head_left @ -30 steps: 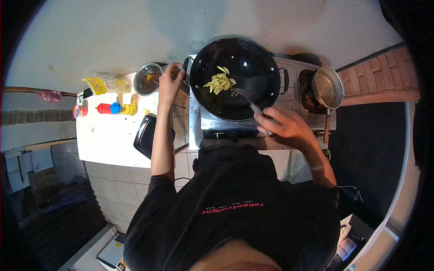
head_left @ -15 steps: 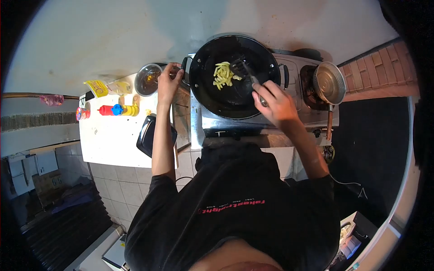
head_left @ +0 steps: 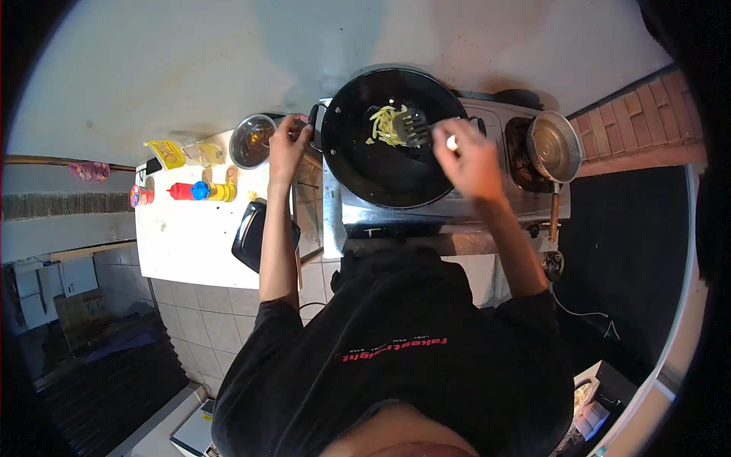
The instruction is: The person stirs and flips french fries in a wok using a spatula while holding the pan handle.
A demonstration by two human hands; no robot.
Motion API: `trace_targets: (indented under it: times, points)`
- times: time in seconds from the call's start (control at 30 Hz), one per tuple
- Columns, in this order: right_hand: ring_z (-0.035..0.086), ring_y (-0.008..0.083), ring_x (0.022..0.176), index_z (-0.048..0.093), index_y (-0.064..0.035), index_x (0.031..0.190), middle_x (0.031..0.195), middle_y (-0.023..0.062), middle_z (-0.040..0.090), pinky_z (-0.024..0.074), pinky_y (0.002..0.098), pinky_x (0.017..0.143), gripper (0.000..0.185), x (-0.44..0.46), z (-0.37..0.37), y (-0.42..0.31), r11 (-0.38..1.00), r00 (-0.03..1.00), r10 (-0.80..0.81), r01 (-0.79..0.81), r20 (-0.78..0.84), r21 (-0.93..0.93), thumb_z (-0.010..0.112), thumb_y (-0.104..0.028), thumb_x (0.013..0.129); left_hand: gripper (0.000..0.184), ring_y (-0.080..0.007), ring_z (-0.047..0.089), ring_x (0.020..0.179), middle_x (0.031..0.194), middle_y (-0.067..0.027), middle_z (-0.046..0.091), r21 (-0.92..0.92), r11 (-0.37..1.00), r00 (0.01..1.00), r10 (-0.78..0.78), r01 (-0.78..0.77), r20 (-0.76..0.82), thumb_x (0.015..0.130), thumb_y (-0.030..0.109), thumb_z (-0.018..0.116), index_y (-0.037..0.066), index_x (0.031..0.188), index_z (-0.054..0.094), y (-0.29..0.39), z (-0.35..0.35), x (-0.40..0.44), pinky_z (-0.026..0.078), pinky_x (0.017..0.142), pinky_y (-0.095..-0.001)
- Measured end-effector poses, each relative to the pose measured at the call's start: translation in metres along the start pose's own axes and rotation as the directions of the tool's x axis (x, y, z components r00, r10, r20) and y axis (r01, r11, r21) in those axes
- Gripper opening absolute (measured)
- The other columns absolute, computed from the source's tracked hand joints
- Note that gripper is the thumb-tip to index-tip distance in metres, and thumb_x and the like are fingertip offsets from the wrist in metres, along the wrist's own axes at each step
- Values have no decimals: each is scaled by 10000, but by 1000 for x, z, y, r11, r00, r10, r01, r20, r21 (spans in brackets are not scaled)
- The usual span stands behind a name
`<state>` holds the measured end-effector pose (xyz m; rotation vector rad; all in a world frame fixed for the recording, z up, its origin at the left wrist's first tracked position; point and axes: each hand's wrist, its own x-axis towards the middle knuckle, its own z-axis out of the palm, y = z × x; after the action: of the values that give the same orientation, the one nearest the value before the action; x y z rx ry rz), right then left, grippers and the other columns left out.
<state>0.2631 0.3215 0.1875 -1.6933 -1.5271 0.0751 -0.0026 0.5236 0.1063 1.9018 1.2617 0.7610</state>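
Note:
A large black wok (head_left: 381, 179) sits on the stove, with pale yellow-green cut strips of food (head_left: 386, 124) lying in it. My right hand (head_left: 472, 161), blurred by motion, is closed around the handle of a black slotted spatula (head_left: 413, 129). The spatula's head touches the right side of the strips. At the wok's left side, my left hand (head_left: 285, 152) is closed with its fingertips at the black side handle (head_left: 314, 122). How far those fingers wrap round the handle is partly hidden.
Left of the stove (head_left: 487, 221), a white table (head_left: 194, 247) bears a metal bowl (head_left: 252, 142), a red bottle (head_left: 181, 191), a yellow bottle with blue cap (head_left: 215, 191) and a black dish (head_left: 250, 234). A saucepan (head_left: 553, 145) stands on the right burner.
The spatula has swung left and down against the strips, which are more bunched up. My right hand has moved slightly right and up. The wok sits slightly lower in view.

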Motion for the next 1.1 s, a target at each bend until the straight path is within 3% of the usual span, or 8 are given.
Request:
trace_targets:
  times: [0.13,0.27,0.37,0.43,0.7,0.87,1.0,1.1]
  points:
    - [640,396,666,625,-10,907,753,191,653,503,462,618,169,22,-15,6,960,989,124,-140,-80,-242,629,-175,944,239,-138,680,789,835,-82,716,-25,1000,1000,15,-15,8,917,125,697,82,1150,661,-8,4,3,513,720,-279]
    - [634,432,655,618,12,893,723,233,643,500,467,618,195,20,6,21,924,959,271,-282,-79,-258,607,-174,950,227,-172,669,715,780,-100,695,-28,999,999,29,-30,-28,903,112,696,46,1118,662,-4,3,2,519,693,-315]
    - [668,353,601,622,16,869,659,190,654,529,410,578,214,17,32,42,920,921,364,-379,-140,-99,607,-176,964,225,-167,659,700,769,-98,687,-14,999,999,32,-33,-40,904,107,692,42,1117,657,2,3,-2,517,683,-316]
    - [668,175,564,666,23,939,646,105,639,534,316,521,221,12,56,63,794,830,548,-477,-104,376,577,-167,1006,224,-165,657,694,763,-97,684,5,999,998,43,-43,-36,905,104,690,40,1116,653,4,3,-1,518,682,-315]
    - [688,146,622,679,23,961,770,96,673,564,261,533,170,-4,74,60,623,837,547,-382,-31,683,593,-119,993,219,-185,694,732,796,-120,712,-19,998,998,51,-52,-30,901,106,693,37,1105,654,-2,3,1,526,702,-322]
    - [642,192,648,683,-3,1042,861,111,639,542,302,591,161,-16,53,8,967,989,-53,85,-136,239,699,-32,884,224,-192,707,745,800,-123,722,4,999,999,34,-34,-15,901,113,698,44,1111,657,2,0,0,528,712,-318]
    - [645,208,796,680,-14,1091,939,91,554,560,319,646,279,-43,41,-15,900,892,-432,435,135,8,752,-97,835,225,-191,707,738,788,-119,721,-8,999,999,31,-31,-13,904,109,694,43,1116,656,-2,1,2,524,706,-317]
    - [630,199,824,677,-8,1106,939,88,543,561,308,664,285,-61,27,-16,845,805,-515,535,293,15,735,-104,845,223,-189,706,733,784,-116,721,-15,999,999,38,-38,-6,907,103,689,38,1118,654,-2,0,0,523,704,-315]
